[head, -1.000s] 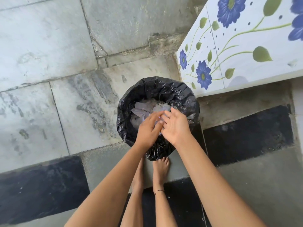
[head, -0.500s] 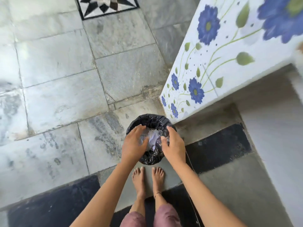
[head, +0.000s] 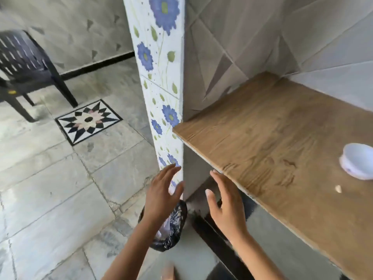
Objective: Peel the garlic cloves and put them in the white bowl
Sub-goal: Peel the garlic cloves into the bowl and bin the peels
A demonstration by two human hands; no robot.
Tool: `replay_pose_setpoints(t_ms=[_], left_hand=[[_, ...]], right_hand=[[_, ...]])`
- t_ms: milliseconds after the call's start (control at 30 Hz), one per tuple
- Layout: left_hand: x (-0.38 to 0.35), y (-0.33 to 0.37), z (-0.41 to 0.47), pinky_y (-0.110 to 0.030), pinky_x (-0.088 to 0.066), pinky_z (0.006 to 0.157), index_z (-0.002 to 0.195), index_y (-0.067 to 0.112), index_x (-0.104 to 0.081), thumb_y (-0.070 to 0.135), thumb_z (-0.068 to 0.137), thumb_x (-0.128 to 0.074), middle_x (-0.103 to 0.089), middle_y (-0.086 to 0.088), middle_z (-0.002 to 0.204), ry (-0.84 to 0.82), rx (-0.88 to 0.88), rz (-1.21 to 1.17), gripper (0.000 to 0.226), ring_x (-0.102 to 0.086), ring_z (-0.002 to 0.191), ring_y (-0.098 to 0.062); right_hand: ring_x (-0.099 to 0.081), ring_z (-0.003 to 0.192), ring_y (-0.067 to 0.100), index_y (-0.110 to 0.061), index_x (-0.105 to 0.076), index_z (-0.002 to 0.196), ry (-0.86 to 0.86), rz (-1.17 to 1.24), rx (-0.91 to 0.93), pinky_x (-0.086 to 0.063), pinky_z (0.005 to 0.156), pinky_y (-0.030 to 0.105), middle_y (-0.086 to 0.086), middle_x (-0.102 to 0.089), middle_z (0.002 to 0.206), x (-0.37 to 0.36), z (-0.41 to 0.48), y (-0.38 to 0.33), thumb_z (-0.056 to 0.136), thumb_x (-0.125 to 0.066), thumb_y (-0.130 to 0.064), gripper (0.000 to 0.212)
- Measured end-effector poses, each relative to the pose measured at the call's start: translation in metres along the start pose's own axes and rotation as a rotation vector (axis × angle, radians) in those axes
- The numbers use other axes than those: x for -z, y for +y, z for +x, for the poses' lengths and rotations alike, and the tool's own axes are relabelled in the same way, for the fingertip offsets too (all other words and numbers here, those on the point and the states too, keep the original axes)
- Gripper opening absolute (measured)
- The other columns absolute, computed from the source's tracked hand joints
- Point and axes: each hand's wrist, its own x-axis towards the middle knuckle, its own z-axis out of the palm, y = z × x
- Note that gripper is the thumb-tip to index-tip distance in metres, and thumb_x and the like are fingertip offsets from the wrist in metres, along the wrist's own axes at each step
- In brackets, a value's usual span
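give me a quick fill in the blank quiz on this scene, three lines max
1. The white bowl stands on the ___ counter.
2. The left hand and the right hand each hold ___.
3. The bin bag on the floor is ___ in colour.

Missing words: wooden; nothing; black

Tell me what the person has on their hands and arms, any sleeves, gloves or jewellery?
Nothing worn shows. The left hand and right hand are bare, with no gloves, rings or watch. The left forearm and right forearm have no sleeve, bracelet or marking down to the frame's lower edge. The picture is too blurred to tell whether there is nail polish.
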Motion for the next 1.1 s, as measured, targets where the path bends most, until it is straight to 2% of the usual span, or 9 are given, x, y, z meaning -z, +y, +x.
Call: replay_pose_setpoints(t_ms=[233, 367, 433, 500, 600, 667, 833, 1000, 1100], left_hand=[[-0.069, 0.144, -0.011, -0.026, -0.043, 0.092, 0.121, 0.019, -0.060, 0.023, 0.087, -0.064, -0.057, 0.004, 0.132, -0.156, -0.292, -0.062, 0.034, -0.056, 0.118, -0.018], [-0.138, 0.229, -0.028, -0.030, -0.045, 0.087, 0.122, 0.021, -0.059, 0.025, 0.089, -0.060, -0.058, 0.005, 0.130, -0.297, -0.433, -0.012, 0.033, -0.058, 0.113, -0.020], [-0.169, 0.262, -0.029, -0.030, -0.044, 0.092, 0.122, 0.019, -0.060, 0.017, 0.088, -0.058, -0.059, 0.002, 0.129, -0.356, -0.466, 0.022, 0.034, -0.057, 0.115, -0.021], [-0.196, 0.292, -0.027, -0.031, -0.043, 0.096, 0.123, 0.017, -0.060, 0.010, 0.086, -0.055, -0.058, -0.001, 0.131, -0.412, -0.479, 0.072, 0.038, -0.055, 0.117, -0.023], [-0.223, 0.320, -0.019, -0.035, -0.046, 0.095, 0.125, 0.015, -0.060, 0.008, 0.088, -0.051, -0.056, -0.004, 0.132, -0.452, -0.426, 0.134, 0.039, -0.056, 0.116, -0.024], [-0.237, 0.331, -0.016, -0.035, -0.048, 0.089, 0.117, 0.014, -0.064, 0.006, 0.087, -0.050, -0.058, -0.005, 0.127, -0.467, -0.393, 0.167, 0.034, -0.059, 0.109, -0.025], [-0.246, 0.340, 0.000, -0.026, -0.042, 0.065, 0.096, 0.012, -0.072, 0.002, 0.086, -0.049, -0.067, -0.005, 0.102, -0.490, -0.398, 0.267, 0.026, -0.063, 0.091, -0.025], [-0.243, 0.389, 0.048, -0.020, -0.043, 0.072, 0.092, 0.008, -0.075, -0.001, 0.079, -0.061, -0.073, -0.009, 0.098, -0.411, -0.473, -0.050, 0.021, -0.067, 0.091, -0.024], [-0.261, 0.417, 0.075, -0.021, -0.040, 0.074, 0.097, 0.007, -0.073, 0.001, 0.083, -0.055, -0.069, -0.009, 0.106, -0.539, -0.567, 0.172, 0.024, -0.063, 0.099, -0.025]], right_hand=[[-0.062, 0.107, 0.034, 0.005, -0.060, 0.118, 0.286, -0.193, -0.160, -0.049, 0.090, 0.047, 0.017, -0.063, 0.118, 0.158, -0.061, 0.065, 0.078, -0.070, 0.000, 0.042], [-0.063, 0.100, 0.038, 0.006, -0.062, 0.115, 0.359, -0.346, -0.313, -0.051, 0.085, 0.049, 0.021, -0.065, 0.112, 0.239, -0.114, 0.116, 0.075, -0.072, 0.001, 0.042], [-0.063, 0.100, 0.038, 0.005, -0.062, 0.115, 0.336, -0.444, -0.377, -0.051, 0.084, 0.048, 0.023, -0.065, 0.110, 0.266, -0.133, 0.137, 0.074, -0.073, -0.002, 0.043], [-0.059, 0.109, 0.039, 0.005, -0.058, 0.122, 0.307, -0.533, -0.476, -0.047, 0.091, 0.047, 0.025, -0.060, 0.118, 0.289, -0.147, 0.155, 0.079, -0.070, -0.011, 0.047], [-0.021, 0.142, 0.029, -0.007, -0.025, 0.147, 0.127, -0.653, -0.704, -0.015, 0.115, 0.043, 0.016, -0.025, 0.153, 0.306, -0.163, 0.176, 0.097, -0.039, -0.037, 0.059], [-0.005, 0.146, 0.025, -0.011, -0.012, 0.150, 0.052, -0.691, -0.783, -0.003, 0.117, 0.042, 0.011, -0.009, 0.158, 0.314, -0.172, 0.186, 0.099, -0.024, -0.044, 0.062], [-0.001, 0.146, 0.022, -0.017, -0.010, 0.150, 0.033, -0.743, -0.797, 0.000, 0.118, 0.042, 0.008, -0.006, 0.158, 0.319, -0.179, 0.190, 0.098, -0.019, -0.048, 0.061], [0.004, 0.146, 0.020, -0.020, -0.004, 0.151, 0.029, -0.738, -0.803, 0.008, 0.116, 0.040, 0.005, -0.001, 0.159, 0.314, -0.178, 0.200, 0.097, -0.015, -0.052, 0.063], [0.008, 0.145, 0.018, -0.023, -0.001, 0.150, 0.036, -0.730, -0.808, 0.011, 0.117, 0.039, 0.003, 0.003, 0.159, 0.310, -0.178, 0.204, 0.096, -0.013, -0.054, 0.064]])
